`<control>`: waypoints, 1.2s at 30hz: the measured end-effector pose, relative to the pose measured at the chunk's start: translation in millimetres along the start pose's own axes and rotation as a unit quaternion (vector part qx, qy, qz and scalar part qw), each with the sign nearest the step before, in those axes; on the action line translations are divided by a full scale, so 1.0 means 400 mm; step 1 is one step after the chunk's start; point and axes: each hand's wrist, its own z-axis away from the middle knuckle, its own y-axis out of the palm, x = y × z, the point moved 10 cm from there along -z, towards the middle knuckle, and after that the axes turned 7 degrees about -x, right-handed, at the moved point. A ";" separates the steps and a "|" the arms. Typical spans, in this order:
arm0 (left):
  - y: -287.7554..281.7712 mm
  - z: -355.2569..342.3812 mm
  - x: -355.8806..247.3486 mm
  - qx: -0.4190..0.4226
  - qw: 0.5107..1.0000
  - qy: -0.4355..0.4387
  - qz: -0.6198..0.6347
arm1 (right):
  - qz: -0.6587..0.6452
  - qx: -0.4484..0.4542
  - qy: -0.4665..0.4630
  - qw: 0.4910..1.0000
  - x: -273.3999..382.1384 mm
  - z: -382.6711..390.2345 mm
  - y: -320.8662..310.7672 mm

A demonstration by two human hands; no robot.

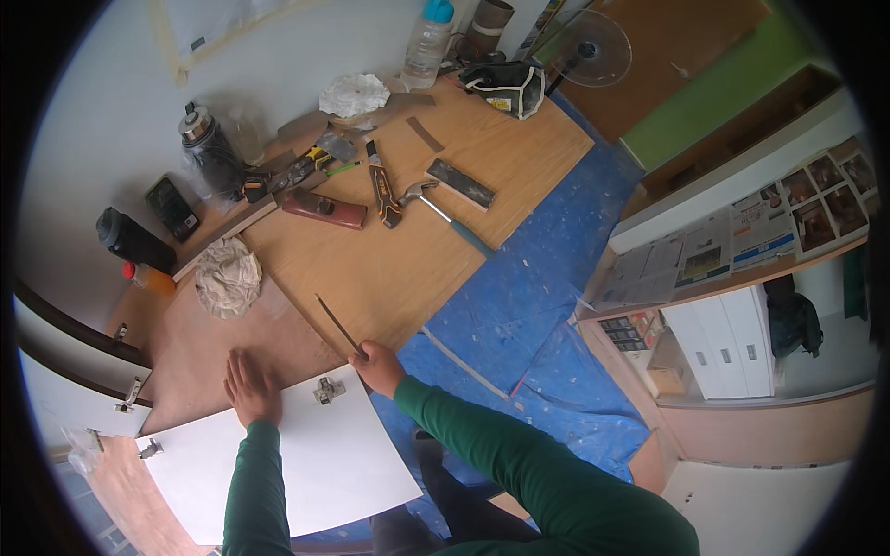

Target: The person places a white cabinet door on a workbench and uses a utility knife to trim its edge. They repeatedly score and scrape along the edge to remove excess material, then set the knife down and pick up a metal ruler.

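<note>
My left hand [250, 394] lies with fingers stretched out over the top edge of a white panel [278, 477], its fingertips on the pinkish plywood surface [199, 352] beyond it. My right hand [377, 366] is closed on a thin, dark pointed tool [338, 323], tip angled up and leftward over the boards, just past the panel's upper right corner. Metal hinges [326, 390] are fixed to the panel, one near its right end and another at its left. Just beyond my hands is a crumpled cream cloth [229, 276].
A wooden board [320, 259] bears a hammer [450, 222], wooden plane [324, 208], sanding block [460, 183], cutter [382, 185] and bottles [426, 46]. Blue sheeting [501, 343] covers the floor. A newspaper-covered counter [705, 246] is right, a fan [587, 51] behind, a hinged white door [69, 389] left.
</note>
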 end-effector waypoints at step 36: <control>0.020 -0.004 0.038 -0.090 0.995 0.037 0.011 | 0.107 0.085 -0.209 0.968 -0.057 0.333 -0.118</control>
